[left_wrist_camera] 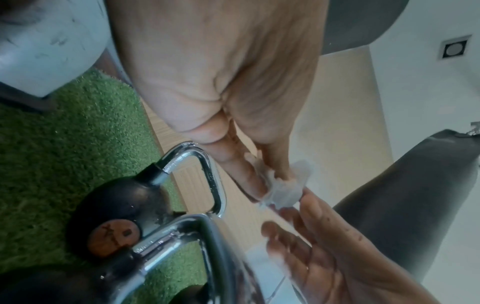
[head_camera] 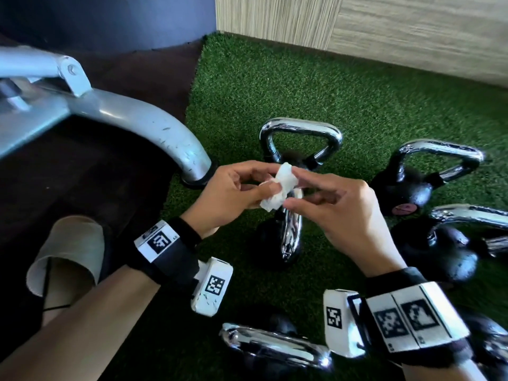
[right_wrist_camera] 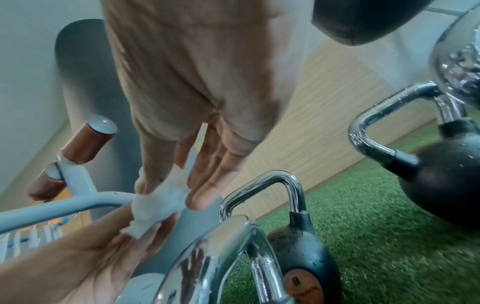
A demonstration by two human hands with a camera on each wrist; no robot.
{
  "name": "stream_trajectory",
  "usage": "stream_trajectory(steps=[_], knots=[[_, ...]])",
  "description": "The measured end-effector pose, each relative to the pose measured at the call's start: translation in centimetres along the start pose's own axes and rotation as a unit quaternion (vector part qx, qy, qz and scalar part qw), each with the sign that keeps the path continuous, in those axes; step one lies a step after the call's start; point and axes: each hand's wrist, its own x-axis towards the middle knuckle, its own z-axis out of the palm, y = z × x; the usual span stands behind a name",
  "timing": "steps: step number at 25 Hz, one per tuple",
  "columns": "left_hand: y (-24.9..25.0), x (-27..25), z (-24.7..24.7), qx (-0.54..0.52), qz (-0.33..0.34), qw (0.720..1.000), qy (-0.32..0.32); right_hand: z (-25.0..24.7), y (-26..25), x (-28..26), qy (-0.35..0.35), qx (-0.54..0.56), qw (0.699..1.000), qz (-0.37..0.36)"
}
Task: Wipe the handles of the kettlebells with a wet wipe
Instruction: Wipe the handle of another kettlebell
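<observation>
A crumpled white wet wipe [head_camera: 280, 188] is held between both hands above the turf. My left hand [head_camera: 270, 178] pinches its left side with thumb and fingers. My right hand [head_camera: 294, 188] pinches the right side between index finger and thumb. The wipe [right_wrist_camera: 161, 203] shows bunched between the fingertips in the right wrist view, and the wipe [left_wrist_camera: 288, 189] shows the same way in the left wrist view. Several black kettlebells with chrome handles stand around: one [head_camera: 299, 133] behind the hands, one [head_camera: 286, 240] right beneath them, one [head_camera: 406, 188] to the right, one [head_camera: 275, 350] at the near edge.
A grey metal bench leg [head_camera: 154, 125] stands at the left edge of the green turf [head_camera: 302, 78]. A wood-patterned wall [head_camera: 384, 28] closes the back. A beige slipper [head_camera: 68, 251] sits on the dark floor at the lower left. Another kettlebell [head_camera: 439, 254] stands far right.
</observation>
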Motion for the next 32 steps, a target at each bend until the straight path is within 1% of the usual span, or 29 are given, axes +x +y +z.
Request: stream_trajectory(steps=[1,2,4,5,6,8,9,10,11,12,13,14,15,16,18,19,20,21,22,23,24,26,27,29,31,32], knots=[[0.2,0.0,0.5,-0.012,-0.014,1.000,-0.010,0.3,-0.2,0.2,0.010,0.012,1.000,-0.021],[0.4,0.1,0.8,-0.028,-0.026,0.999,-0.006,0.5,-0.3,0.4,0.021,0.020,0.999,-0.033],[0.6,0.2,1.1,-0.059,-0.053,0.997,0.009,0.5,0.2,0.7,0.033,0.011,0.999,-0.037],[0.7,0.2,1.0,-0.072,-0.066,0.995,0.001,0.5,0.6,0.8,0.037,-0.003,0.999,-0.038],[0.6,0.2,0.8,-0.090,-0.074,0.993,-0.021,0.5,1.1,0.8,0.042,-0.015,0.998,-0.032],[0.2,0.0,-0.2,-0.091,-0.081,0.988,-0.097,0.1,2.4,0.9,0.045,0.010,0.999,0.006],[-0.5,0.1,-0.9,-0.053,-0.079,0.987,-0.130,-0.2,3.2,1.0,0.054,0.041,0.997,0.034],[-1.6,0.3,-1.7,0.016,-0.075,0.984,-0.160,-0.6,4.0,0.9,0.076,0.077,0.992,0.065],[-3.0,0.3,-2.2,0.117,-0.078,0.971,-0.192,-1.0,4.8,0.8,0.102,0.112,0.984,0.096],[-4.4,0.3,-2.5,0.230,-0.085,0.941,-0.232,-1.2,5.7,0.8,0.126,0.138,0.974,0.124],[-6.0,0.0,-2.3,0.325,-0.092,0.903,-0.268,-1.3,6.5,0.7,0.143,0.152,0.966,0.151],[-7.7,-0.3,-1.8,0.384,-0.090,0.871,-0.293,-1.2,7.3,0.7,0.150,0.159,0.960,0.177],[-9.1,-0.8,-1.0,0.405,-0.082,0.859,-0.303,-0.8,7.8,0.7,0.150,0.172,0.953,0.201],[-10.3,-1.2,0.0,0.403,-0.071,0.866,-0.287,-0.2,8.4,0.8,0.149,0.190,0.944,0.225],[-12.2,-1.7,1.9,0.380,-0.041,0.903,-0.195,1.2,9.3,0.9,0.139,0.229,0.925,0.268],[-12.7,-1.7,2.5,0.370,-0.025,0.917,-0.146,1.9,9.6,1.0,0.129,0.237,0.922,0.278],[-12.9,-1.6,2.8,0.362,-0.008,0.925,-0.113,2.4,9.9,1.0,0.117,0.230,0.926,0.276],[-13.1,-1.4,2.6,0.359,0.007,0.928,-0.098,2.9,10.3,1.1,0.109,0.206,0.935,0.268],[-13.1,-1.3,2.3,0.356,0.019,0.930,-0.094,3.2,10.7,1.2,0.104,0.149,0.950,0.255],[-13.2,-1.3,1.9,0.350,0.029,0.931,-0.096,3.2,11.0,1.1,0.098,0.066,0.964,0.237],[-13.2,-1.2,1.5,0.339,0.040,0.934,-0.102,3.1,11.1,1.1,0.090,-0.017,0.972,0.215],[-13.0,-1.1,0.9,0.298,0.060,0.947,-0.108,3.1,11.0,1.0,0.059,-0.138,0.974,0.168],[-12.8,-1.1,0.7,0.278,0.066,0.952,-0.109,3.3,10.9,1.2,0.051,-0.168,0.974,0.146],[-12.8,-0.9,0.6,0.250,0.065,0.960,-0.109,3.5,10.1,2.0,0.057,-0.173,0.974,0.133],[-13.1,-0.8,0.4,0.244,0.057,0.962,-0.104,3.9,9.3,2.9,0.089,-0.130,0.975,0.156],[-13.2,-0.9,0.4,0.236,0.055,0.965,-0.099,4.0,8.9,3.2,0.110,-0.114,0.975,0.156]])
